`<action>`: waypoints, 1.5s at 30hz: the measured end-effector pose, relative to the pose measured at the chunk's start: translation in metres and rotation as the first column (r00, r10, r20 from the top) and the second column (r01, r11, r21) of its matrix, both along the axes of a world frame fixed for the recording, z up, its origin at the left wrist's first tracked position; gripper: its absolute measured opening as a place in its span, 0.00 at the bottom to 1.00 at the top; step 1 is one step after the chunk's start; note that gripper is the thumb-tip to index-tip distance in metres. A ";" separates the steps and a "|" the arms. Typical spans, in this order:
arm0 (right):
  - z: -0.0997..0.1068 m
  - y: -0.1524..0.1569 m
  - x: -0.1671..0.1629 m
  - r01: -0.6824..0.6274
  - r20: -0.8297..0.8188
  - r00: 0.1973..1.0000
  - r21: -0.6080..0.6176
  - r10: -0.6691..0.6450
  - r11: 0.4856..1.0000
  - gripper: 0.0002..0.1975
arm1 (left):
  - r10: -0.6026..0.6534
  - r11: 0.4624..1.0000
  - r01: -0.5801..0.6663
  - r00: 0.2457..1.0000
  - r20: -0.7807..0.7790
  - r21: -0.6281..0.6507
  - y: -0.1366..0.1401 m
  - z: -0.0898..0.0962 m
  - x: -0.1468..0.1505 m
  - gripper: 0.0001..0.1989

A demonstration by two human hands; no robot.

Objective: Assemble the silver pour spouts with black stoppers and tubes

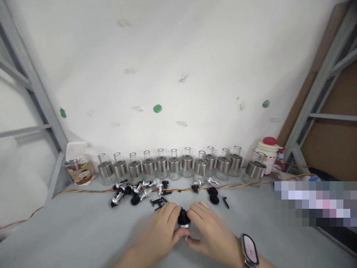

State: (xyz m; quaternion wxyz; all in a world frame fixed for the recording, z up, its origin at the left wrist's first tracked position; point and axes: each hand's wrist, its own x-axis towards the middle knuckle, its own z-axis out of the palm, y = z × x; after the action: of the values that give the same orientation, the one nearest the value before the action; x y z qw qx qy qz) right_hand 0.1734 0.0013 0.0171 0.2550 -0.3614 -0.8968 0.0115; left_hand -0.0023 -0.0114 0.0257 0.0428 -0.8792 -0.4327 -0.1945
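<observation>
Nearest, a watch (250,248) sits at the wrist of the right hand (206,227), which meets the left hand (163,227) over the near part of the bench (92,225). Between them is a black and silver stopper (184,220), black end up, silver rim below. Both hands are closed on it with bent fingers: the left from its left side, thumb low by the rim, the right from its right side, fingertips against the black part, thumb underneath. Just beyond the left fingers lie black sticks (157,201); farther toward the bench's left edge is a loose heap of silver and black parts (121,194). Beyond the right hand lie black caps (214,199) and one bent piece (225,202). A twisted wire (95,191) crosses the bench behind these. Along the far edge, bottles (161,163) with steel collars stand upright in a row, between a jar (81,171) near the far left corner and a red-lidded flask (268,158) near the far right.
</observation>
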 end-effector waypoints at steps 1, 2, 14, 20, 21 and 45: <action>0.000 0.000 0.001 -0.010 0.005 1.000 -0.008 0.010 1.000 0.09 | -0.004 1.000 0.004 1.000 0.000 0.002 0.000 0.000 0.000 0.17; 0.000 0.000 0.001 -0.020 0.007 1.000 -0.011 0.020 1.000 0.08 | -0.006 1.000 0.006 1.000 0.003 0.007 0.000 -0.001 0.000 0.17; 0.005 -0.005 -0.004 0.042 -0.021 0.999 -0.087 -0.044 0.995 0.17 | -0.021 0.999 0.022 1.000 -0.007 0.025 0.000 0.005 -0.001 0.13; 0.000 -0.005 -0.003 -0.002 -0.019 1.000 -0.128 0.000 0.992 0.10 | -0.063 0.998 0.064 0.998 -0.018 0.020 0.000 0.002 0.002 0.11; -0.001 -0.005 -0.003 -0.009 -0.040 0.999 -0.144 0.003 0.990 0.11 | -0.067 0.998 0.067 0.998 -0.005 0.014 0.001 0.002 0.001 0.10; 0.009 -0.005 -0.006 -0.098 -0.429 0.898 -0.417 -0.101 0.903 0.14 | 0.036 0.983 0.079 0.794 0.607 -0.163 0.009 -0.011 -0.004 0.17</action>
State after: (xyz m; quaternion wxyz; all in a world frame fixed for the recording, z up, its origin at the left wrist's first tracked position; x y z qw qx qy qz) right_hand 0.1677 -0.0032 0.0262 0.3655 -0.3971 -0.7906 0.2894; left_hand -0.0065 -0.0020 0.0147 -0.1800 -0.7754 -0.4293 -0.4267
